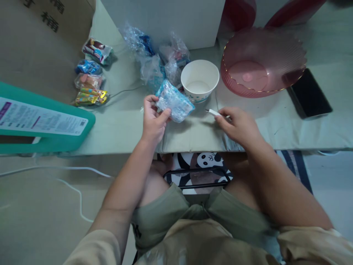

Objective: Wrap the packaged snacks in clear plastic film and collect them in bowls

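My left hand (pixel 153 118) pinches the corner of a blue and white snack packet (pixel 175 102), which is lifted just above the table. My right hand (pixel 238 124) rests on the table with its fingers curled round a small white object (pixel 213 112) whose tip sticks out to the left. A white paper bowl (pixel 200 80) stands right behind the packet and looks empty. Behind it lies a heap of clear crumpled wrappers (pixel 154 55).
A pink scalloped plastic bowl (pixel 261 62) sits at the back right, with a black phone (pixel 309 94) beside it. Several snack packets (pixel 89 77) lie in a row at the left. A green box (pixel 41 121) overhangs the table's (pixel 121 129) left edge.
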A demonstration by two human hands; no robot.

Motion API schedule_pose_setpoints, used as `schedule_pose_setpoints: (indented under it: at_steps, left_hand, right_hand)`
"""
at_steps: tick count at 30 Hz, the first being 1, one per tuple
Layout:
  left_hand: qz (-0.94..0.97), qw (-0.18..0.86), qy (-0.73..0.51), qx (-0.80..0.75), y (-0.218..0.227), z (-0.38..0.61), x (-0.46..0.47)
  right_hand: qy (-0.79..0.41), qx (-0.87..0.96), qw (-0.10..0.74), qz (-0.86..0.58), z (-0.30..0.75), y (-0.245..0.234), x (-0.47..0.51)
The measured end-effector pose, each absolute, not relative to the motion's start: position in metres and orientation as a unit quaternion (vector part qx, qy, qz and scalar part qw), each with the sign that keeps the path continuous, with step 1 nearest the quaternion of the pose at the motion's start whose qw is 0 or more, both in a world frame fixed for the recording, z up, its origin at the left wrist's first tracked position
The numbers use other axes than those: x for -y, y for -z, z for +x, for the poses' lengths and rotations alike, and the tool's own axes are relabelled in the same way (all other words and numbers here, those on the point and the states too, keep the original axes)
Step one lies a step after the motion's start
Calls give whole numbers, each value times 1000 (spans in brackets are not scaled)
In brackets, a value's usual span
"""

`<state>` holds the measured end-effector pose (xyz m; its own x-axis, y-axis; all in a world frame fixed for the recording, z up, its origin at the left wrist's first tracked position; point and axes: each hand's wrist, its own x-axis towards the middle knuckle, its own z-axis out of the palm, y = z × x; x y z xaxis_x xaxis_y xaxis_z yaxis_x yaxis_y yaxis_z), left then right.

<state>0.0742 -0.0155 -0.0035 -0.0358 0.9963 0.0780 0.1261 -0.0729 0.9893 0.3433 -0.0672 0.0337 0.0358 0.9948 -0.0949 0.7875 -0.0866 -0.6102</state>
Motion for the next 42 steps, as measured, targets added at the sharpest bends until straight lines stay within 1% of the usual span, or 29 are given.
schedule_pose_setpoints:
  at_steps: [2, 4, 6, 8, 9, 11, 14, 16, 19, 21, 23, 25, 30, 32, 34, 36, 38, 40, 42]
  left_hand:
    - [553, 451, -471, -519, 5, 85, 23]
    - [592, 422, -420, -544, 3, 92, 30]
    - [643, 333, -363, -587, -4, 93, 35]
    - [683, 236, -334, -605, -11, 90, 36]
    - [699, 204, -333, -599, -15, 87, 35]
    - [728, 191, -332, -569, -20, 84, 32]
    - [742, 248, -306, -543, -22, 84, 27]
    - [714, 303, -306, -553, -22, 86, 26]
    - [620, 421, -358, -557, -20, 86, 23]
    - [559, 478, -395, -550, -20, 84, 21]
    - [529, 492, -414, -553, -20, 81, 17]
    - [518, 484, -424, -563, -19, 75, 14]
    - [531, 412, -412, -615, -13, 52, 5]
    - [549, 375, -374, -646, -10, 42, 3]
    - [580, 313, -355, -663, -10, 35, 4]
    - [636, 237, -376, -631, -13, 34, 6]
    - [710, 184, -386, -559, -18, 38, 10]
    - [778, 163, -345, -500, -21, 46, 14]
    - [818, 153, -283, -477, -22, 52, 16]
  right_hand:
    - [-173, 649, 188, -716, 356, -27, 64]
    - [-138, 645, 169, -732, 365, -22, 62]
    - [-101, 634, 150, -751, 370, -21, 60]
    - [-64, 629, 149, -760, 369, -24, 60]
    - [-59, 638, 159, -751, 366, -26, 61]
    - [-87, 686, 197, -695, 354, -27, 62]
    - [-173, 753, 253, -582, 328, -24, 63]
    - [-212, 766, 272, -543, 314, -18, 61]
    - [-242, 768, 272, -527, 303, -11, 56]
    - [-248, 770, 257, -529, 303, -10, 52]
    - [-248, 775, 241, -529, 308, -13, 50]
    - [-243, 777, 247, -525, 317, -19, 51]
    - [-206, 737, 319, -559, 355, -30, 57]
    - [-181, 721, 322, -586, 370, -31, 60]
    - [-144, 704, 321, -617, 377, -32, 63]
    - [-110, 690, 332, -634, 376, -35, 66]
    - [-99, 700, 341, -620, 366, -38, 66]
    - [-102, 731, 325, -592, 351, -38, 65]
    - [-110, 757, 281, -580, 337, -33, 62]
